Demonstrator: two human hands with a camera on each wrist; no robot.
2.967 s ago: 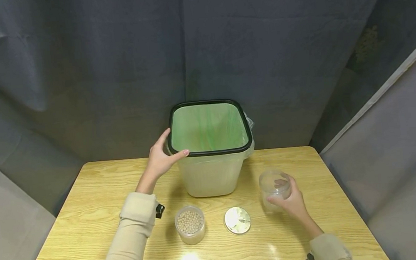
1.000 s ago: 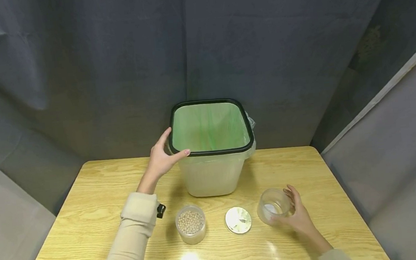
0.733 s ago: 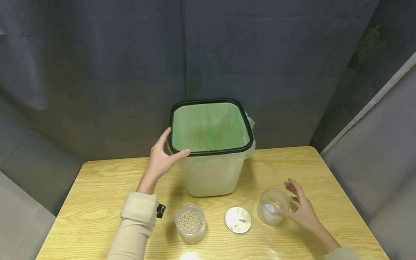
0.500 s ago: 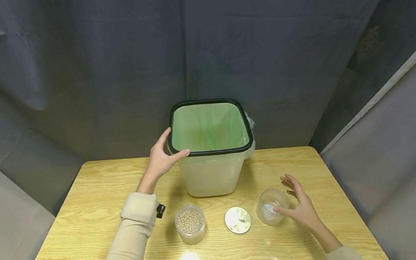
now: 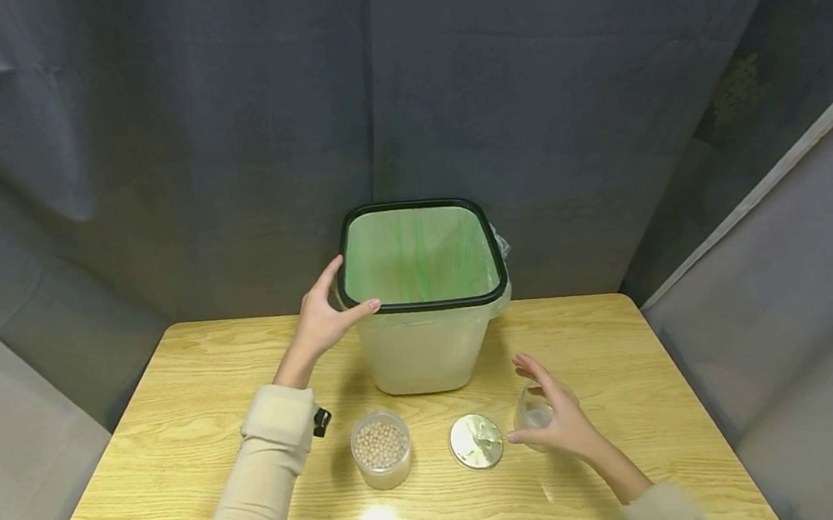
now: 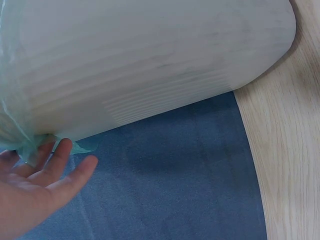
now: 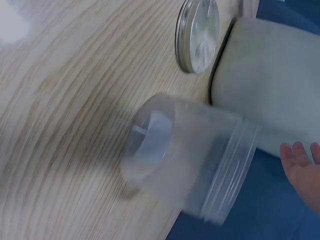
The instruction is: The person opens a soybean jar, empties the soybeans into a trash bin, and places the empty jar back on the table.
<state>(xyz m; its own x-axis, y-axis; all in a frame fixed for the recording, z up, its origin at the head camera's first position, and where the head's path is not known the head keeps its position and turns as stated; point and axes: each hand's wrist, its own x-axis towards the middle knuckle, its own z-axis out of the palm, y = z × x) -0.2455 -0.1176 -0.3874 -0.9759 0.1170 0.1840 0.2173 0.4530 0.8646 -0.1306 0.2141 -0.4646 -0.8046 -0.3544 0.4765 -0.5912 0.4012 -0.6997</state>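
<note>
In the head view my left hand [image 5: 319, 319] spans the left corner of a pale trash bin [image 5: 425, 351], thumb on its black rim. The left wrist view shows loosely extended fingers at the green bag liner [image 6: 12, 115] under the rim. My right hand [image 5: 559, 414] stands spread over a clear plastic jar [image 5: 525, 415], partly hiding it. In the right wrist view the lidless jar [image 7: 195, 155] stands on its base, a white patch near the bottom, apart from the visible fingertips [image 7: 300, 152]. A round silvery lid [image 5: 476, 441] lies just left of this hand.
Another clear jar [image 5: 380, 445], full of small round beige beans or beads, stands open in front of the bin. All stands on a wood-grain table [image 5: 216, 447] with a dark grey curtain [image 5: 247, 142] behind it.
The right hand held the clear jar farther back, set it down nearer the front, and let go. It then drew right and has now moved left over the jar. The left hand stays put.
</note>
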